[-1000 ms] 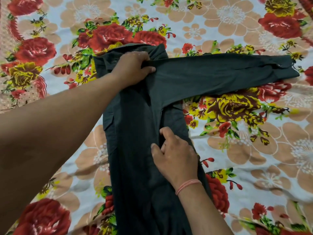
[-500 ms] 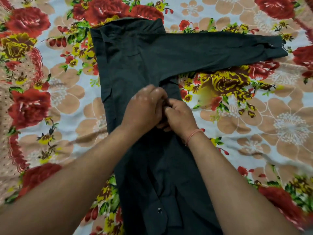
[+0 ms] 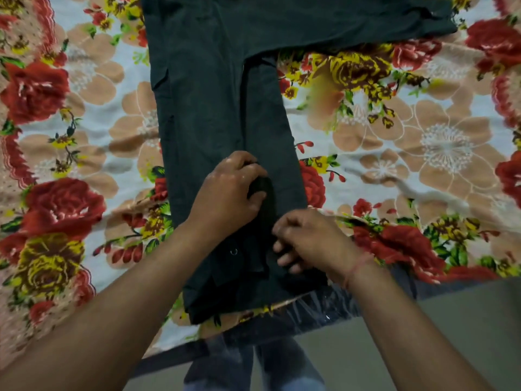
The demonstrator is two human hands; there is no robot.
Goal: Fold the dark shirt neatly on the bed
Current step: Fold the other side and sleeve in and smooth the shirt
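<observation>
Clearly, in the head view, the dark shirt [image 3: 214,114] lies flat on the floral bed sheet [image 3: 423,153], already narrowed lengthwise, with one sleeve [image 3: 352,24] stretched out sideways from the shirt's upper part. The left hand [image 3: 229,193] has its grip clenched on a ridge of the folded edge near the shirt's lower middle; the right hand [image 3: 307,241], just below it toward the hem, pinches the same edge with curled fingers. To do this step well, I judge both hands should draw that edge straight along the shirt's length, then press it flat so no bulge stays. A snap [image 3: 233,251] sits beside the left wrist. Nothing on the sheet blocks the shirt, but its hem lies close to the bed's edge [image 3: 324,311] and could slip over.
</observation>
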